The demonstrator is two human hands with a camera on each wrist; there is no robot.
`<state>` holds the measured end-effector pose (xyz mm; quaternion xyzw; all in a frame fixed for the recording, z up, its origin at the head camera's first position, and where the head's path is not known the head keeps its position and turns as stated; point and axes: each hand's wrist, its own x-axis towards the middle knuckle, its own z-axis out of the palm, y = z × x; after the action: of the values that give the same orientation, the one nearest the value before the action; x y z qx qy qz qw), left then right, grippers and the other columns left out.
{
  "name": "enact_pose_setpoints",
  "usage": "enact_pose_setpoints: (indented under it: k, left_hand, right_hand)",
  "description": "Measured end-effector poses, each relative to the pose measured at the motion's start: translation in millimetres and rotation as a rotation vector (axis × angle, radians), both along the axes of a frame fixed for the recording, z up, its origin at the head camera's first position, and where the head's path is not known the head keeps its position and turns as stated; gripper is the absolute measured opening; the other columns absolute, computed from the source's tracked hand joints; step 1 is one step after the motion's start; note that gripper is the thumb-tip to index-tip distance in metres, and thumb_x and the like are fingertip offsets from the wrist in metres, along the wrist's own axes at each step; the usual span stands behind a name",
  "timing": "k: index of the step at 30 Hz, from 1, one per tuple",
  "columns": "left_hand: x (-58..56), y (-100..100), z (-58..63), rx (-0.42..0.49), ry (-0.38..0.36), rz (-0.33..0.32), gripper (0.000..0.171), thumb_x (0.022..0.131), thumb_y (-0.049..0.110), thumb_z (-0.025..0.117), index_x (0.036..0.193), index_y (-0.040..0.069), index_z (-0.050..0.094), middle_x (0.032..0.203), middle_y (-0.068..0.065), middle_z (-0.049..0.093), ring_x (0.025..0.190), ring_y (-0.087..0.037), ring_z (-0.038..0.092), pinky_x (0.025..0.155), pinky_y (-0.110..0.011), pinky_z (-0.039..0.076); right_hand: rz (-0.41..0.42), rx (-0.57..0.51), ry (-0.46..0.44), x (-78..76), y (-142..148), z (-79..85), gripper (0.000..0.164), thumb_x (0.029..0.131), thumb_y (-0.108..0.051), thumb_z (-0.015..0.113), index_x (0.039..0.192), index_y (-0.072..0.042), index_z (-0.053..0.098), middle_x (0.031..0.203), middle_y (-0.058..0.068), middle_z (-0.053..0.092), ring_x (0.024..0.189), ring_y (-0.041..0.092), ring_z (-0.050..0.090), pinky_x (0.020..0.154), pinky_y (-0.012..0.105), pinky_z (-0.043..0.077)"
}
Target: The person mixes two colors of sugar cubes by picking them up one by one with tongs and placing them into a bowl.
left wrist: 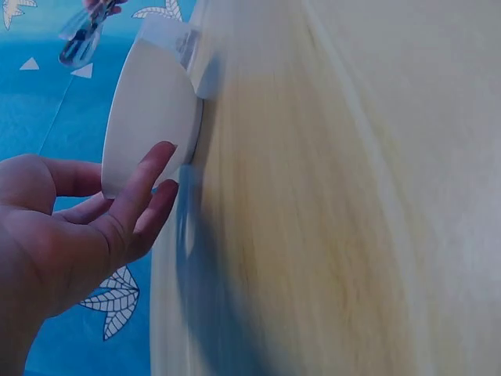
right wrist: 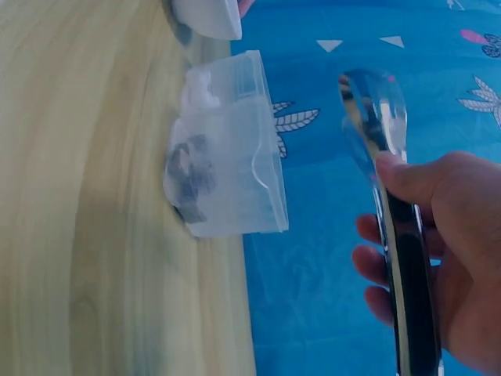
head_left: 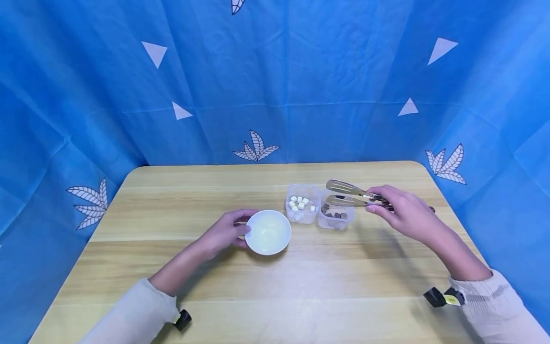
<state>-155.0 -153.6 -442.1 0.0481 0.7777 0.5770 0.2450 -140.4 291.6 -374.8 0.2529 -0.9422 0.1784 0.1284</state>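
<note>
A white bowl (head_left: pixel 268 232) stands on the wooden table, its rim pinched on the left side by my left hand (head_left: pixel 228 232). In the left wrist view, the thumb is at the rim of the bowl (left wrist: pixel 149 117) and fingers lie along its outer side. My right hand (head_left: pixel 401 210) holds metal tongs (head_left: pixel 350 188) with dark handles, raised above the right-hand tub. That clear plastic tub (head_left: pixel 350 220) has several dark brown cubes (head_left: pixel 337 215) in it. Beside it, another clear tub (head_left: pixel 303 187) contains several white cubes (head_left: pixel 300 203). The tong tips are apart, with nothing visible between them.
The light wooden table (head_left: pixel 180 200) reaches back to a blue curtain (head_left: pixel 266 71) printed with leaves and triangles. The two tubs stand side by side, right of the bowl. Small black devices (head_left: pixel 435 297) sit at the sleeve cuffs.
</note>
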Motion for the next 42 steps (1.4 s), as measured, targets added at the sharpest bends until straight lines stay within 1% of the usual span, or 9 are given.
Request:
enact_pose_setpoints:
  k: [4,9,11,15,21,28,31,35,42]
  left_hand:
    - [4.0,3.4,0.0,0.000,-0.012,0.015,0.051,0.101,0.005,0.057,0.151,0.006,0.051,0.147,-0.020,0.054,0.119,-0.032,0.060,0.080,-0.038,0.068]
    - [7.1,7.4,-0.1,0.007,-0.025,0.024,0.050,0.101,0.005,0.058,0.150,0.008,0.051,0.146,-0.019,0.054,0.118,-0.031,0.060,0.080,-0.037,0.068]
    - [8.0,9.2,0.1,0.015,-0.027,0.021,0.051,0.100,0.005,0.058,0.151,0.008,0.051,0.147,-0.019,0.053,0.117,-0.030,0.061,0.080,-0.037,0.068]
    - [8.8,14.4,1.9,0.032,-0.022,0.016,0.051,0.100,0.005,0.058,0.151,0.007,0.051,0.146,-0.020,0.054,0.115,-0.029,0.062,0.080,-0.037,0.068]
    - [11.6,20.9,3.5,0.031,-0.034,0.008,0.050,0.101,0.006,0.058,0.150,0.009,0.052,0.146,-0.019,0.054,0.114,-0.029,0.063,0.079,-0.037,0.068]
    - [13.9,27.2,0.7,0.074,-0.062,0.016,0.052,0.100,0.003,0.058,0.151,0.008,0.051,0.145,-0.020,0.054,0.115,-0.027,0.063,0.079,-0.039,0.069]
    - [14.8,28.6,0.1,0.099,-0.082,0.028,0.052,0.100,0.001,0.057,0.152,0.007,0.050,0.147,-0.021,0.053,0.108,-0.026,0.067,0.078,-0.040,0.069]
    - [15.8,28.3,1.6,0.132,-0.116,0.045,0.051,0.101,0.000,0.055,0.152,0.005,0.050,0.149,-0.023,0.052,0.100,-0.025,0.071,0.078,-0.043,0.069]
    - [16.8,30.7,2.4,0.152,-0.132,0.052,0.050,0.102,0.001,0.053,0.151,0.004,0.049,0.147,-0.024,0.053,0.104,-0.026,0.070,0.080,-0.045,0.068]
  right_hand:
    - [-0.037,0.054,0.055,-2.8,0.3,1.9,0.036,0.091,-0.023,0.080,0.122,-0.008,0.070,0.105,0.009,0.078,0.081,0.022,0.073,0.064,0.045,0.061]
    - [-0.082,0.115,0.070,-6.2,1.2,2.6,0.031,0.089,-0.024,0.081,0.116,-0.011,0.073,0.102,0.008,0.079,0.078,0.023,0.073,0.051,0.034,0.050]
    - [-0.081,0.131,0.074,-8.0,1.0,3.4,0.029,0.089,-0.024,0.081,0.114,-0.012,0.074,0.101,0.008,0.080,0.076,0.023,0.073,0.049,0.031,0.046]
    - [-0.057,0.170,0.115,-11.0,1.1,6.9,0.024,0.089,-0.023,0.081,0.109,-0.012,0.076,0.097,0.006,0.080,0.076,0.024,0.073,0.046,0.030,0.044]
    - [-0.038,0.205,0.156,-13.9,1.4,12.3,0.025,0.086,-0.023,0.083,0.108,-0.013,0.076,0.094,0.005,0.080,0.071,0.023,0.071,0.042,0.027,0.038]
    - [-0.031,0.228,0.135,-16.0,-1.3,13.0,0.025,0.088,-0.024,0.081,0.109,-0.011,0.076,0.095,0.007,0.080,0.072,0.024,0.072,0.043,0.029,0.041]
    - [-0.022,0.241,0.131,-17.4,-2.9,13.5,0.025,0.089,-0.024,0.080,0.110,-0.010,0.075,0.095,0.007,0.079,0.071,0.023,0.071,0.043,0.028,0.041]
    - [-0.010,0.274,0.126,-18.6,-3.8,17.0,0.026,0.090,-0.024,0.080,0.111,-0.009,0.076,0.097,0.008,0.079,0.073,0.025,0.072,0.045,0.032,0.045]
    - [0.001,0.362,0.113,-17.5,-3.6,19.9,0.026,0.093,-0.024,0.077,0.113,-0.008,0.075,0.101,0.010,0.078,0.080,0.029,0.073,0.051,0.040,0.054]
